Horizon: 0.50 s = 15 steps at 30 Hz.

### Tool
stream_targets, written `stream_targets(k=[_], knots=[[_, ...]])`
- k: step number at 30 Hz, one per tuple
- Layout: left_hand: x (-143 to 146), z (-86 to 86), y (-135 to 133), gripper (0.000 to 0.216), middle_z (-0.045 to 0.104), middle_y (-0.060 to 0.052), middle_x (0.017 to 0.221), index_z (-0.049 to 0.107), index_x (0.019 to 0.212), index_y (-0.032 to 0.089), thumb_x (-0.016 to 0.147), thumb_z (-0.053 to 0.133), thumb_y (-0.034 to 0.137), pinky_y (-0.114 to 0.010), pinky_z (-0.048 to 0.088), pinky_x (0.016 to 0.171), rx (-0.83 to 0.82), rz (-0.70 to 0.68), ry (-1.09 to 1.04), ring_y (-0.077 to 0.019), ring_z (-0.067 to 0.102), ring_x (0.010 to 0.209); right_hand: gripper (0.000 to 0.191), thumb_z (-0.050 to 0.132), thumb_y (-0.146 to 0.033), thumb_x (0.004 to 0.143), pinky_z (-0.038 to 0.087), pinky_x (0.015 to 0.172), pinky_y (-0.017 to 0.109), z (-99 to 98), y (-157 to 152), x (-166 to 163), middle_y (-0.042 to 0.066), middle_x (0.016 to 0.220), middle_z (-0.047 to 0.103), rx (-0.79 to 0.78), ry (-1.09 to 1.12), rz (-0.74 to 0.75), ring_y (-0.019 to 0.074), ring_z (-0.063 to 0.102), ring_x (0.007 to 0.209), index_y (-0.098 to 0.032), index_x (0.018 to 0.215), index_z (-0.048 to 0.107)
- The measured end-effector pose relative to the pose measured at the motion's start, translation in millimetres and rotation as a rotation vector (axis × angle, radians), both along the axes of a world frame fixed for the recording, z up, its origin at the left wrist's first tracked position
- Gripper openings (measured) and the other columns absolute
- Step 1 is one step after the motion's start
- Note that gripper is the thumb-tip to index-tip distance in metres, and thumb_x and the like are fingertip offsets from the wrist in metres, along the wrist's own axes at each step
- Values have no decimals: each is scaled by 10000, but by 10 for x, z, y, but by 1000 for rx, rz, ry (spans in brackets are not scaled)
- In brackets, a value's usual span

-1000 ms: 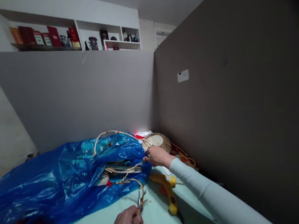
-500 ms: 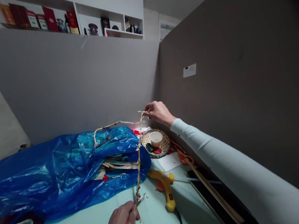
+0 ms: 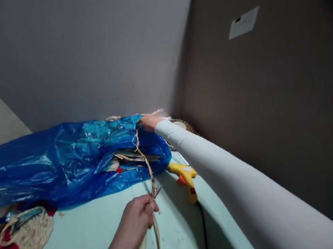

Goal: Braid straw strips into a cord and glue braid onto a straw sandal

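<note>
A twisted straw cord [image 3: 145, 158] runs between my two hands above the table. Its lower end is pinched by my left hand [image 3: 138, 212], with loose flat straw strips [image 3: 157, 236] hanging below the fingers. A small thin metal piece [image 3: 158, 191] sticks out at the cord just above that thumb; its kind is unclear. Farther away, in front of the blue bag, my right hand [image 3: 150, 122] is closed at the cord's upper part. Its fingertips are partly hidden.
A blue plastic bag [image 3: 69, 166] with straw strips inside covers the back left. Right of it lies a yellow glue gun [image 3: 188, 177] with a black cable. A woven straw piece [image 3: 33, 233] rests at left. Behind my sleeve is a basket [image 3: 189, 125] by the grey partition.
My view has tilted down, and the wall shelf has left it. My right hand has moved left and lower with the cord, now before the blue bag. The left hand keeps its grip.
</note>
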<state>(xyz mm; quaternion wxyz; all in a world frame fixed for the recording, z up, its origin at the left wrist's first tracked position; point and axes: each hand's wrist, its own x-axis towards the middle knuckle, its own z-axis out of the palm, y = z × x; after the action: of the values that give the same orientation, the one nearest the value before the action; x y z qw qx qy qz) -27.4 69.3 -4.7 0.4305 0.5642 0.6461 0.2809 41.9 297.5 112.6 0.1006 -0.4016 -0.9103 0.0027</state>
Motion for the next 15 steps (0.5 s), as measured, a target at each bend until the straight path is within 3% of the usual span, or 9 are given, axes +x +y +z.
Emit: stream_targets(k=[4,6,8,12,15], knots=[[-34,2,-7,209,541,28,498,620,706,189,780,497,341,-286,351,607,-63,-16,-167,-168,488,552,301,567,-252,958,512,877,450,-41,-309,258,97,1176,627,-53,86,1,243,627,1027,-163,1247,568],[-35,28,-40,219,579,30,550,610,787,176,784,515,373,-251,263,488,-122,-37,-261,-114,372,456,337,470,-98,954,454,903,425,-22,-630,447,113,1100,662,-58,192,9,259,615,1049,-164,1274,549],[-25,60,-79,238,603,29,620,575,837,175,790,544,407,-242,129,432,-183,-62,-352,-74,236,413,318,420,-71,939,433,872,347,-71,-1015,670,93,1023,687,-103,294,16,235,623,1021,-163,1193,588],[12,81,-130,262,601,24,711,518,906,182,796,597,407,-249,59,441,-222,-98,-495,-53,169,445,206,455,-113,920,433,669,251,-464,-1727,1063,33,747,696,-326,410,1,166,645,714,-152,863,649],[44,63,-151,303,580,29,718,481,931,190,781,622,412,-242,79,436,-203,-88,-538,-51,177,460,231,482,-146,933,433,624,205,-845,-2030,1141,2,724,704,-521,467,57,126,638,662,-173,772,646]])
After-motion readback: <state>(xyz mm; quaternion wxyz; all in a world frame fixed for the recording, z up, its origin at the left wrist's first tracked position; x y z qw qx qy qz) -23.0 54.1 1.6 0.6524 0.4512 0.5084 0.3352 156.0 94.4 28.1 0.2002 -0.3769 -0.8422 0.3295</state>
